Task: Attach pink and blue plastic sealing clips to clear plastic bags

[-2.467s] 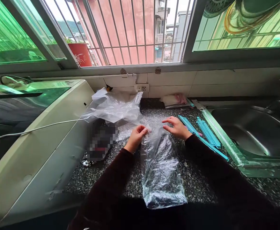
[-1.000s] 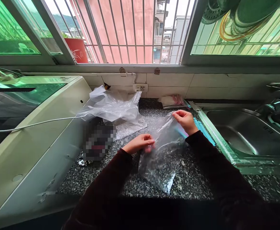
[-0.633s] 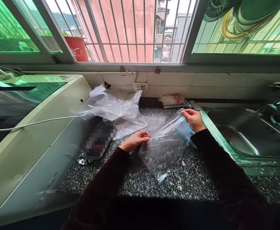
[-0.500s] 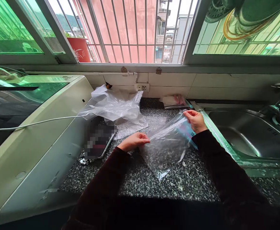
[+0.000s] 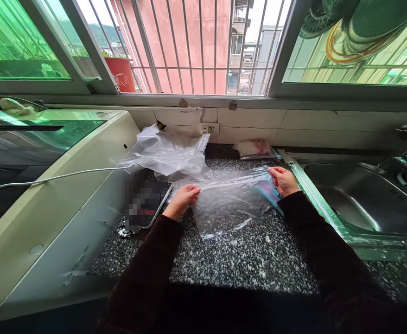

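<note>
Stretched between my two hands is a clear plastic bag [image 5: 229, 204], with a blue and pink print near its right end. My left hand [image 5: 182, 200] pinches its upper left corner. At the upper right corner, my right hand [image 5: 284, 181] has its fingers closed on the plastic. The bag hangs over the speckled dark countertop [image 5: 245, 264]; whether its lower edge touches the stone I cannot tell. Behind it lies a crumpled heap of clear plastic bags [image 5: 174, 150]. A phone [image 5: 149, 199] with a blurred screen rests left of my left hand.
A pale appliance [image 5: 95, 153] stands along the left, with a white cable [image 5: 67, 176] crossing it. The steel sink [image 5: 349, 199] is on the right. A small stack of flat packets [image 5: 254, 148] lies at the wall below a power socket [image 5: 208, 128].
My left hand has moved left and slightly up, pulling the bag wider and flatter. Its lower edge has risen. My right hand stays nearly in place, and the view has shifted slightly.
</note>
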### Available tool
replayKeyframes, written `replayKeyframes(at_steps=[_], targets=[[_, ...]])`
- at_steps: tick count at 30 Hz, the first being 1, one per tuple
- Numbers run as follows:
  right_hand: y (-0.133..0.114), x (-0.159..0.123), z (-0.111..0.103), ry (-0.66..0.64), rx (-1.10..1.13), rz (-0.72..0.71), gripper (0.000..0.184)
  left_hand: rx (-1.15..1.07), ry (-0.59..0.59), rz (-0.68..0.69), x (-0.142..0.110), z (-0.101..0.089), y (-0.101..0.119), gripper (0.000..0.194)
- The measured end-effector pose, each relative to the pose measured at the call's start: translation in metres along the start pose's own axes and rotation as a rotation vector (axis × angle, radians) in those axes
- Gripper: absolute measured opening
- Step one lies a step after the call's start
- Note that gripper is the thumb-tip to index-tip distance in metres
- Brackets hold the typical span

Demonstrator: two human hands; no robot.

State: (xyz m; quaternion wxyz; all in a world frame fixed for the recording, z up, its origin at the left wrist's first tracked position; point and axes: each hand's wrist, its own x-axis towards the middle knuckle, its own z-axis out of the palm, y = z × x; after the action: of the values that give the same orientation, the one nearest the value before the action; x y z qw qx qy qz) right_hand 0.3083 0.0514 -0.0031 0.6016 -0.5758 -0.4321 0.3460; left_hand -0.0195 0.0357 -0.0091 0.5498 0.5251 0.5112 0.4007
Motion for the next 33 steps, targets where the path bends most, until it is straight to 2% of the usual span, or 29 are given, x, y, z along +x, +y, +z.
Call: replayKeyframes(at_steps=[3,4,5,10,15,18,20,21,24,27,30,33], targets=[[0.002,-0.001,0.003,0.005,0.002,-0.036,0.038,0.231,0.328,0.211,0.001,0.002,-0.002,0.024],[0.002,-0.002,0.005,0.008,0.008,-0.052,0.037,0.293,0.388,0.261,0.001,0.003,-0.004,0.028],[0.001,-0.003,0.006,0.011,0.015,-0.071,0.036,0.34,0.398,0.286,0.001,0.004,-0.005,0.031],[-0.011,-0.01,0.01,-0.02,0.056,-0.174,0.031,0.437,0.238,0.312,0.004,0.008,-0.012,0.019],[-0.023,-0.013,0.007,-0.063,0.102,-0.23,0.03,0.567,0.139,0.228,0.008,0.005,-0.017,0.024],[-0.03,-0.015,0.007,-0.081,0.141,-0.277,0.029,0.63,0.105,0.236,0.009,0.005,-0.019,0.015],[-0.038,-0.018,0.006,-0.082,0.168,-0.334,0.027,0.643,0.109,0.263,0.011,0.007,-0.016,0.004],[-0.044,-0.021,0.005,-0.078,0.178,-0.367,0.026,0.642,0.125,0.282,0.011,0.008,-0.013,0.005],[-0.065,-0.04,-0.004,-0.069,0.204,-0.503,0.019,0.611,0.293,0.477,0.007,0.008,0.004,0.009],[-0.08,-0.072,-0.024,-0.125,0.152,-0.648,0.012,0.6,0.488,0.833,-0.012,0.001,0.022,0.006],[-0.073,-0.106,-0.046,-0.25,-0.059,-0.622,0.008,0.756,0.455,1.084,-0.042,-0.011,0.024,0.006],[-0.05,-0.13,-0.061,-0.357,-0.286,-0.585,0.009,0.975,0.298,1.157,-0.071,-0.024,0.009,0.01]])
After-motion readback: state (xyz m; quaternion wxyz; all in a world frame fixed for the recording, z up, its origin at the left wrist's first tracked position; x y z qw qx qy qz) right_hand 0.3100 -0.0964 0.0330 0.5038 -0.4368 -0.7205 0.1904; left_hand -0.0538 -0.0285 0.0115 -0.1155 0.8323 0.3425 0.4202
